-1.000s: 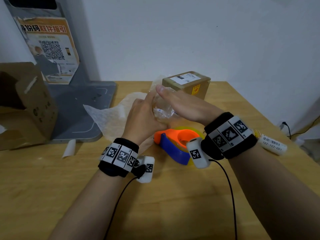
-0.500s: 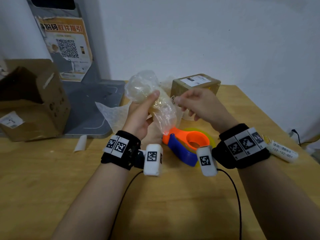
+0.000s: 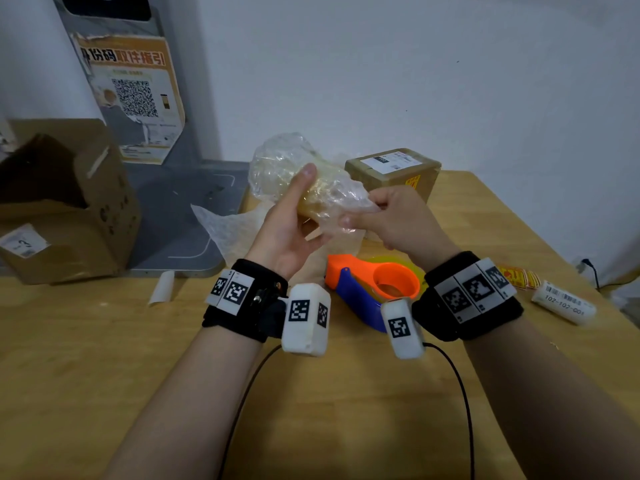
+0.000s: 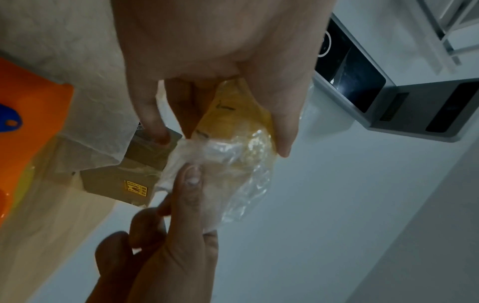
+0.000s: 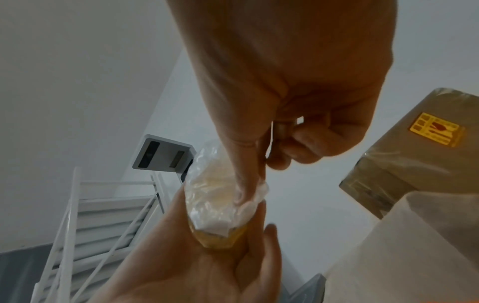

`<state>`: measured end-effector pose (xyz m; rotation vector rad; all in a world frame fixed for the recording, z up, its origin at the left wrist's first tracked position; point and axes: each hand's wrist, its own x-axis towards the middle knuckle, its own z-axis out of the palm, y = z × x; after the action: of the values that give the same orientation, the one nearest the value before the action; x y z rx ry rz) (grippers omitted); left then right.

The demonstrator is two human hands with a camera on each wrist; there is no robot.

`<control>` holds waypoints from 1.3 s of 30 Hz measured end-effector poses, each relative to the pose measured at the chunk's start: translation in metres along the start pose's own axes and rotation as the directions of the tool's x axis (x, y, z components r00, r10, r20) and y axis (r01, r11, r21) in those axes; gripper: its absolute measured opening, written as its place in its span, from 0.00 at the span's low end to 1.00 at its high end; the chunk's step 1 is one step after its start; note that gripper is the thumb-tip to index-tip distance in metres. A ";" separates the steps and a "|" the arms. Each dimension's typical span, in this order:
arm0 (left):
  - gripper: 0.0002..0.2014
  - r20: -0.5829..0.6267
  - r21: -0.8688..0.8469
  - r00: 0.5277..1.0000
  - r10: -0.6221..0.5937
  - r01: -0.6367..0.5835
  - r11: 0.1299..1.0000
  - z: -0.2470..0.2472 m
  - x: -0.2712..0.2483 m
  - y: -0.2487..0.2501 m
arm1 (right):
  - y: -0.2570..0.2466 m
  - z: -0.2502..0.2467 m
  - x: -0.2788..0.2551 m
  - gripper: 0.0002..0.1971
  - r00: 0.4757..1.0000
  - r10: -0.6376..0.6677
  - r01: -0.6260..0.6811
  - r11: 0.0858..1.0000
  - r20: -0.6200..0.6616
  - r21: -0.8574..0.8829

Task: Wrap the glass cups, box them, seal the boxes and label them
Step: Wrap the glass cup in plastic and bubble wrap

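Note:
A glass cup wrapped in clear bubble wrap [image 3: 294, 168] is held tilted in the air above the wooden table [image 3: 104, 341]. My left hand [image 3: 294, 220] grips its yellowish lower part, thumb up along the side. My right hand [image 3: 367, 213] is at the near end of the wrapped cup [image 5: 215, 205], where thumb and curled fingers pinch the loose wrap. The left wrist view shows that thumb pressing on the bunched wrap [image 4: 207, 149]. The cup's glass is mostly hidden by the wrap.
An orange and blue tape dispenser [image 3: 367, 289] lies under my hands. A sealed, labelled box [image 3: 394, 171] stands behind. An open cardboard box [image 3: 69, 202] lies at the left by a grey stand [image 3: 180, 216]. A spare wrap sheet [image 3: 232, 226] and a label roll [image 3: 564, 303] lie on the table.
The wrapped cup rose from the table in my left hand. My right hand left the top of the cup and took hold of the wrap at its near end.

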<state>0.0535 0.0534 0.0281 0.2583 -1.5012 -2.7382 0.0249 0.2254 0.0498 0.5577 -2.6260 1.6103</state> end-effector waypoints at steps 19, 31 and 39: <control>0.45 0.283 -0.242 0.892 -0.352 0.421 0.874 -0.001 -0.005 0.000 | -0.007 -0.008 -0.005 0.15 0.999 0.002 0.008 0.959 -0.037 0.283; 0.27 0.051 -0.354 0.991 -0.122 0.132 0.926 -0.007 0.009 -0.008 | 0.000 -0.006 -0.009 0.12 0.981 0.193 -0.188 0.887 0.032 0.422; 0.24 0.059 0.088 0.997 0.049 -0.054 0.995 -0.009 0.013 -0.023 | -0.011 -0.002 -0.001 0.18 0.968 0.194 -0.245 0.857 0.157 0.453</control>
<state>0.0440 0.0576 0.0020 0.1417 -1.6224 -2.6643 0.0290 0.2229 0.0601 0.3609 -2.4328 2.3823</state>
